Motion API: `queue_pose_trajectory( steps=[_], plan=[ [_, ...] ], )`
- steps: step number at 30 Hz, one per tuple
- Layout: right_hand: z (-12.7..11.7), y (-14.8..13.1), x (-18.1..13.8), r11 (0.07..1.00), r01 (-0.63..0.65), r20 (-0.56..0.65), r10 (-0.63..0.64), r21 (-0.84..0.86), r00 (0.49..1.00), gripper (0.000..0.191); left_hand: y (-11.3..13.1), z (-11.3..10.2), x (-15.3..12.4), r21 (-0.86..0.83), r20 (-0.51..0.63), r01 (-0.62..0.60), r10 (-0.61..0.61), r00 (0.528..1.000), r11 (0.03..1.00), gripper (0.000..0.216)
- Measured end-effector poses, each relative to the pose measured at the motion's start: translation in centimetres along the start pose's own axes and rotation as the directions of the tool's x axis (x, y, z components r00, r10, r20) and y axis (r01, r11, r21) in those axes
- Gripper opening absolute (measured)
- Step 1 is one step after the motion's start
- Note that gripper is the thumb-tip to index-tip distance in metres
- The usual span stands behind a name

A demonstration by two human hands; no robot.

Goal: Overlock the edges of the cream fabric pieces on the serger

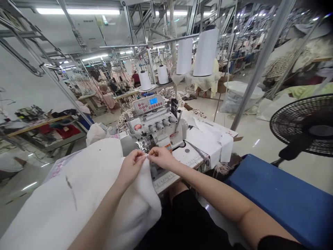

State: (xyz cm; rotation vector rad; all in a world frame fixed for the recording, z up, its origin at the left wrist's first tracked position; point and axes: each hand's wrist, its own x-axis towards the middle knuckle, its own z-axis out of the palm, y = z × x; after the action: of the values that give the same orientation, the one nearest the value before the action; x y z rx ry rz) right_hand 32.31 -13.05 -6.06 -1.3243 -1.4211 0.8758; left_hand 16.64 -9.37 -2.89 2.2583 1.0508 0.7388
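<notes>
We're at the overlock machine (153,121), left hand (131,167) and right hand (161,157) with fingers (153,151) pinched on the white padded fabric (85,194), whose edge looks to want guiding under the presser foot (142,144).

Left hand (130,167) and right hand (161,157) pinch white fabric (85,187) just before an overlock machine (156,125).

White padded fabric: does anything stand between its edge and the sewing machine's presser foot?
No object shows between the edge of the white padded fabric and the overlock machine's presser foot; the left hand and right hand pinch that edge and partly hide the gap.
</notes>
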Motion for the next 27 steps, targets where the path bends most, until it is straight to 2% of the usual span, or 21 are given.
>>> queue_pose_trajectory(
  steps=[6,13,23,27],
  plan=[
    [-0.3,0.2,2.1,0.992,-0.122,0.037,0.12,0.033,0.992,0.007,-0.4,0.3,-0.2,0.155,-0.12,0.095,-0.077,0.99,0.983,0.017],
    [-0.2,0.4,3.1,0.983,-0.186,0.03,0.186,-0.004,0.982,0.01,0.1,1.6,1.1,0.207,-0.245,0.211,-0.158,0.957,0.955,0.014],
    [0.9,0.3,2.3,0.96,-0.111,-0.218,0.055,-0.256,0.974,0.007,0.4,2.3,3.1,0.241,-0.306,0.262,-0.183,0.934,0.935,0.014],
    [1.7,0.9,2.0,0.951,-0.073,-0.25,-0.004,-0.301,0.968,0.012,0.0,2.5,3.1,0.232,-0.329,0.252,-0.167,0.929,0.94,0.019]
  ],
)
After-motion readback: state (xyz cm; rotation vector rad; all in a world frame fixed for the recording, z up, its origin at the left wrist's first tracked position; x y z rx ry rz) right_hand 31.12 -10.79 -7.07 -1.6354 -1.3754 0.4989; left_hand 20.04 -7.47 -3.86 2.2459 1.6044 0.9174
